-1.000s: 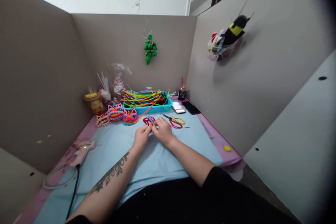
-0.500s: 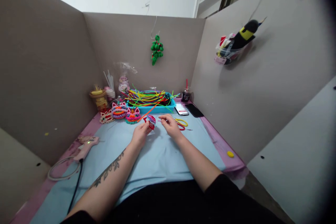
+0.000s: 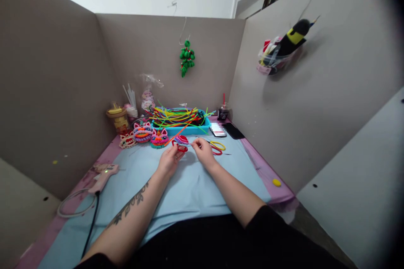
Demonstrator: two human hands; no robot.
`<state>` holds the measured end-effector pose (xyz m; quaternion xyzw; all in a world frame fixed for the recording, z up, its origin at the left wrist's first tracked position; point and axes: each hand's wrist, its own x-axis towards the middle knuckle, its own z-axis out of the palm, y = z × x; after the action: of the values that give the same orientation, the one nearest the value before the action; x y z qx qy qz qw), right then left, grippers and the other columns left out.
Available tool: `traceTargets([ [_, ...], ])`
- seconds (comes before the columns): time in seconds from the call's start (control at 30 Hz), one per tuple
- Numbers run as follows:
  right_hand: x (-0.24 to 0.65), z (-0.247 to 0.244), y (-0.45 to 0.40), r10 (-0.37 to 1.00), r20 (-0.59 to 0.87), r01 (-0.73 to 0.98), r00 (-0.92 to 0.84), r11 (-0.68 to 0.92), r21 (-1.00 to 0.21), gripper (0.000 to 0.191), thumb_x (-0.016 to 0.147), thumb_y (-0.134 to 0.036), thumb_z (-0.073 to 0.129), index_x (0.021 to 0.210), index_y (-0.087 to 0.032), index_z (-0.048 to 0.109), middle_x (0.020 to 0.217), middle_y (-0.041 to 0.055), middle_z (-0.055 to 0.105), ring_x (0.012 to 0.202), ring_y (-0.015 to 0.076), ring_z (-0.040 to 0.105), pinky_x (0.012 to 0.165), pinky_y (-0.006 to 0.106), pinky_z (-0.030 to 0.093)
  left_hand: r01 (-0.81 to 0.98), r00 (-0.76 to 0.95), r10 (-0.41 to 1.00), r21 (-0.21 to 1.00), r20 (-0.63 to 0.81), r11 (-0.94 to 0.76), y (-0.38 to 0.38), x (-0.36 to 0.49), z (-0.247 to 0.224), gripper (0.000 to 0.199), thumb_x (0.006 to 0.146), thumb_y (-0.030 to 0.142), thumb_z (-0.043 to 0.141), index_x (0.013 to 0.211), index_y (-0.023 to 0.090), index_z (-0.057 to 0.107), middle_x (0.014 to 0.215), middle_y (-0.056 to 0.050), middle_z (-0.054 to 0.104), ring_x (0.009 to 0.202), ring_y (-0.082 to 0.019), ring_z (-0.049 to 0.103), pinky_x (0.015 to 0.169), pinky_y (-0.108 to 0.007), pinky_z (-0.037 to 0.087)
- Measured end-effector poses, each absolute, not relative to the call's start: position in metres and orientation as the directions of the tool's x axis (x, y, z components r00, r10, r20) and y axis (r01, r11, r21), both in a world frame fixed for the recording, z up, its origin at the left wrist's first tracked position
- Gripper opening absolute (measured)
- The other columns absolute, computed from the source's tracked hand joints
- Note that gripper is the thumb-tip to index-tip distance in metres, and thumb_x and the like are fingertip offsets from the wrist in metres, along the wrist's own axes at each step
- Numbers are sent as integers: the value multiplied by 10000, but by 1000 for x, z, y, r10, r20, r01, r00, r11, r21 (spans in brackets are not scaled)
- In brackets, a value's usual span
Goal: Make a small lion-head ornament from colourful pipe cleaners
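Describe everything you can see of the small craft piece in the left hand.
The craft piece is small, rounded and fuzzy-looking, like bent pipe cleaner: purple and pinkish bands surround a red middle, with red loops below. It looks unfinished. The left hand grips its lower part, holding it over the blue cloth, in front of the blue tray. Its right edge lies by the fingertips of the right hand; whether they touch is too small to tell.
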<state>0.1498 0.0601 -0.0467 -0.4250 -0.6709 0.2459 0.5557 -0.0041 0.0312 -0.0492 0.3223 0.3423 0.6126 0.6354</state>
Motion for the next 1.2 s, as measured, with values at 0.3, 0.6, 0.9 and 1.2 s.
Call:
traceTargets([
  [0.3,141,-54,63,888,452,147,-80,459,-876,147,795,-328,489,720,-202,506,659,-9,536,632,141,496,587,253,405,-651,33,992,751,-118,111,32,-3,-50,240,773,364,643,894,158,623,806,-58,684,767,-163,656,747,-288,492],
  [0.6,137,-55,58,770,622,325,-140,629,-706,86,808,-209,460,747,-203,520,755,24,551,754,168,519,681,283,416,-530,-75,997,846,20,-57,33,3,-55,384,548,237,821,837,139,589,746,-13,662,711,-128,635,737,-253,472],
  [0.9,133,-55,62,829,558,299,34,525,-797,103,754,-214,490,652,-204,494,693,5,515,698,157,494,670,288,412,-584,-35,999,812,-35,8,37,4,-61,372,528,188,826,773,151,548,699,7,647,692,-114,640,743,-236,499],
  [1.2,134,-56,63,899,438,166,-18,435,-885,145,710,-321,562,642,-195,543,678,3,567,685,151,517,633,267,428,-549,-129,983,835,-131,39,41,-2,-62,367,540,266,824,793,155,583,665,7,638,650,-115,627,679,-234,476],
])
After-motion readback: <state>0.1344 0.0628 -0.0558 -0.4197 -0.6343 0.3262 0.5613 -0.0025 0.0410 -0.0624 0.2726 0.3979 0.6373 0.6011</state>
